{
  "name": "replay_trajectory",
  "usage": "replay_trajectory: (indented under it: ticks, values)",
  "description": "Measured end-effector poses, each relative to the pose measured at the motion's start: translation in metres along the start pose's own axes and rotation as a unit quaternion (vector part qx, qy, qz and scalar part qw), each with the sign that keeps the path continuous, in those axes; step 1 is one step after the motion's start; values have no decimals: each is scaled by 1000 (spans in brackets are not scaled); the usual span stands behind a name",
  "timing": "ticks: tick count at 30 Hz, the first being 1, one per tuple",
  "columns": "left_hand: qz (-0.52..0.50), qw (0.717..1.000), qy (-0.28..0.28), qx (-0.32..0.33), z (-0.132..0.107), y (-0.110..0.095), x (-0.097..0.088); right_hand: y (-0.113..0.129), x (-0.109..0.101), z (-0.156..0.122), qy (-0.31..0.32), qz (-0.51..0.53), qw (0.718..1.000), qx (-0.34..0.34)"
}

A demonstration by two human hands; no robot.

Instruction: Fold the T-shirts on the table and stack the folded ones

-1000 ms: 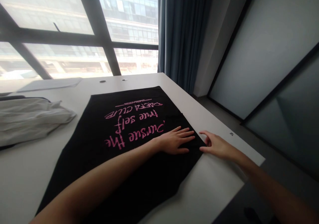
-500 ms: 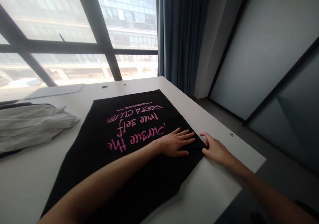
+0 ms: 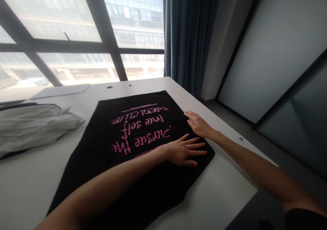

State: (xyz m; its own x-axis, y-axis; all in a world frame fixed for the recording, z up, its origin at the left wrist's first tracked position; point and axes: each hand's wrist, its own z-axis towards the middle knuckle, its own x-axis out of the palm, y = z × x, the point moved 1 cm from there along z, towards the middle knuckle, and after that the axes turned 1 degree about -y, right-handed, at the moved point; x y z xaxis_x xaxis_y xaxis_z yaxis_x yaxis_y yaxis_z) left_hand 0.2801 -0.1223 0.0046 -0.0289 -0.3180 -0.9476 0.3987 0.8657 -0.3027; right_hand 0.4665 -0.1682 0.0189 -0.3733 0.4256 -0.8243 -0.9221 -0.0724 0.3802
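Note:
A black T-shirt [image 3: 143, 185] with pink lettering lies spread over the white table, the lettering upside down from where I look. My left hand [image 3: 182, 150] rests flat on the cloth near its right-hand corner, fingers spread, the forearm crossing the lower part of the shirt. Farther up the right edge, my right hand [image 3: 199, 123] touches the fabric with its fingers stretched out; its thumb is hard to make out. Neither hand grips anything.
The white table [image 3: 217, 185] ends at an edge on the right. Crumpled grey clothing [image 3: 38, 124] lies at the left, and a pale flat sheet [image 3: 61, 91] lies behind it. A blue curtain [image 3: 190, 35] hangs beside the window at the far end.
My right hand has gone from the shirt's right corner up along its right edge, away from me, and its fingers have straightened. The left hand stays flat on the cloth.

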Motion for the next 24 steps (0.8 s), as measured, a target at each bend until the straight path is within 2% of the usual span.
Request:
replay_trajectory:
  ticks: [3,6,10,14,16,19,22,24]
  values:
    - [16,1000,-14,10,0,0,1,-7,29,19,90,-17,995,-47]
    - [34,999,-26,19,0,1,4,-18,46,21,148,-29,987,-50]
    - [48,998,-27,17,0,-1,6,-28,53,17,149,-27,987,-56]
    - [42,999,10,-7,3,-10,1,-33,55,15,150,-34,987,-49]
    - [14,999,31,-13,5,-14,-10,-36,58,15,153,-44,986,-48]
    - [-41,999,36,4,-2,-18,-37,-41,62,16,155,-63,985,-49]
    - [-92,996,6,17,-30,-15,-72,-42,63,16,150,-79,985,-43]
    - [-119,992,-31,-14,-62,-9,-92,-39,62,14,141,-84,986,-37]
